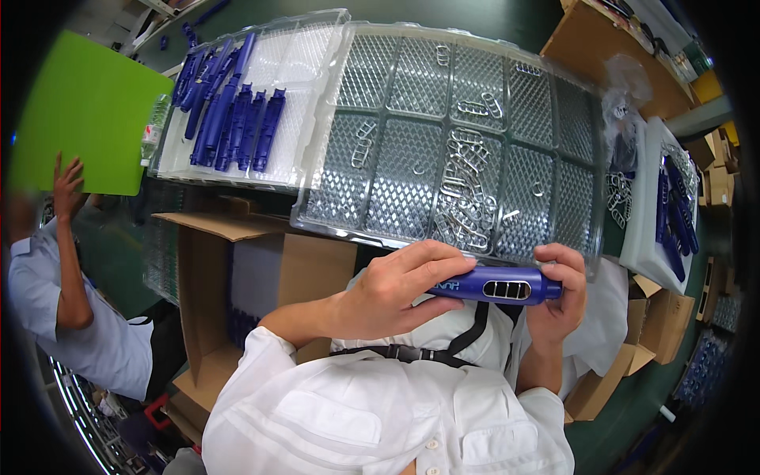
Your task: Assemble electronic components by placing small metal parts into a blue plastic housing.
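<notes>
Tray point(400, 190) of clear plastic, divided into two rows of cells, fills the middle of the view. Far left rises a plain green board point(87, 111); a co-worker point(115, 340) in a pale shirt has an arm raised in front of it. Adjoining the clear tray on its left is a white tray point(297, 127). Below both, an open carton point(317, 273) shows blue parts point(241, 321) deep inside, too shadowed to make out well. To the right, a foam tray point(643, 214) carries more blue pieces point(673, 214).

Both hands grasp one blue handle point(467, 283), held level between the clear tray's near edge and the person's white shirt. The left hand point(396, 285) takes its left part, fingers laid over the top and thumb along the underside. The right hand point(564, 301) is bent round the narrower right end, fingertips near the top.

Long blue shells point(210, 119) fill much of the white tray, many heaped at angles, a few side by side toward the right. A metal-rimmed, rounded slot point(507, 291) faces up on the handle, near the right hand. Metal links point(465, 186) pile thickly in one near-row cell of the clear tray; a few others lie scattered in neighbouring cells.
</notes>
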`<state>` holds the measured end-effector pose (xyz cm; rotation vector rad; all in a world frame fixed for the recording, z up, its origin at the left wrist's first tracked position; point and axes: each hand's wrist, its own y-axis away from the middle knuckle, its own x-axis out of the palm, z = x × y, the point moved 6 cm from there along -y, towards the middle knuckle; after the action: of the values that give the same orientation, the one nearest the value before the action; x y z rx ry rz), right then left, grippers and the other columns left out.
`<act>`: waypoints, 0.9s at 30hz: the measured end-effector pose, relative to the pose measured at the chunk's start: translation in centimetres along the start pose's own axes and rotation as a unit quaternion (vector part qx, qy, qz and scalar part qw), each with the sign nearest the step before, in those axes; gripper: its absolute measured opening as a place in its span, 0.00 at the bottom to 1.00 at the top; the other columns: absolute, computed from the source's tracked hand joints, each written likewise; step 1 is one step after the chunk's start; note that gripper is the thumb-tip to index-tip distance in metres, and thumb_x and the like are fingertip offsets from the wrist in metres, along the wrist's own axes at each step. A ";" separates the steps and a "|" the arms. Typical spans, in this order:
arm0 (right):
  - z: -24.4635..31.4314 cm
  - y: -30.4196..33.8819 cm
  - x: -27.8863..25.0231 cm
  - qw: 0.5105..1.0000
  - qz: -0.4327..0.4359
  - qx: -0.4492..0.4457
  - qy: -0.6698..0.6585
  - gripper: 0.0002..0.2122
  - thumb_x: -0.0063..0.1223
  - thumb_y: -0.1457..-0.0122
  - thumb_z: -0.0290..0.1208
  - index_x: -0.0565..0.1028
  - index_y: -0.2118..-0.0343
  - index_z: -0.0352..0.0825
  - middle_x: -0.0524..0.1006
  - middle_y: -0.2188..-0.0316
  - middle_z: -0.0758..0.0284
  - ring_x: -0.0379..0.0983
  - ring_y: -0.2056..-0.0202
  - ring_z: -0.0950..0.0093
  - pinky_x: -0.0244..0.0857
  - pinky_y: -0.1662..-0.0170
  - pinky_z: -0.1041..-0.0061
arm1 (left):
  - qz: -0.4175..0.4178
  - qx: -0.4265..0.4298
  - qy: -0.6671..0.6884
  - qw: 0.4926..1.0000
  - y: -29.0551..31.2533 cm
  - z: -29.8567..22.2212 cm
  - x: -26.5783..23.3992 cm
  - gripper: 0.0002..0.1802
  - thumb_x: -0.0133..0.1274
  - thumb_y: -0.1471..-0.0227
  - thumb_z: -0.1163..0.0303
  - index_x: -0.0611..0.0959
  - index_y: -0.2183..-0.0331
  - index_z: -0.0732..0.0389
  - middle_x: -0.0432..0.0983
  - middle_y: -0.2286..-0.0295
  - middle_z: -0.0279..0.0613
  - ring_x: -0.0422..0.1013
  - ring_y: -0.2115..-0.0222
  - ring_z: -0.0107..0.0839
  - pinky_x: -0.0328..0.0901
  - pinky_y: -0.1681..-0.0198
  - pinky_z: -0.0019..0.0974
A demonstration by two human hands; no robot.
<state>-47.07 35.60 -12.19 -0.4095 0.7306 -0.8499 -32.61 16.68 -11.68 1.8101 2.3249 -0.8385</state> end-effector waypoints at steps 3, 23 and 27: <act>-0.9 -0.5 0.3 0.998 -0.028 0.059 -0.024 0.16 0.63 0.45 0.15 0.74 0.54 0.32 0.79 0.53 0.51 0.79 0.56 0.62 0.75 0.55 0.68 | -0.007 0.003 -0.016 1.000 -1.2 0.4 -2.0 0.33 0.73 0.55 0.77 0.81 0.46 0.67 0.80 0.55 0.52 0.80 0.57 0.44 0.77 0.56 0.39; -5.7 1.5 -5.0 0.956 -0.086 0.259 0.112 0.07 0.53 0.42 0.12 0.74 0.64 0.30 0.77 0.54 0.58 0.74 0.53 0.66 0.68 0.46 0.69 | -0.309 -0.053 -0.166 0.935 -23.7 22.2 -25.6 0.24 0.70 0.51 0.71 0.84 0.51 0.64 0.81 0.58 0.43 0.78 0.59 0.33 0.71 0.52 0.35; -6.6 1.5 -6.1 0.951 -0.107 0.261 0.128 0.07 0.52 0.42 0.11 0.74 0.64 0.30 0.77 0.53 0.58 0.74 0.53 0.66 0.68 0.46 0.69 | -0.315 -0.052 -0.133 0.938 -24.4 23.1 -24.1 0.24 0.71 0.52 0.72 0.83 0.52 0.63 0.81 0.58 0.41 0.77 0.60 0.31 0.72 0.53 0.35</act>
<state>-53.70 41.06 -15.11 0.1037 0.6732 -1.2761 -53.88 -18.76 -13.07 0.8261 2.7080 -0.9216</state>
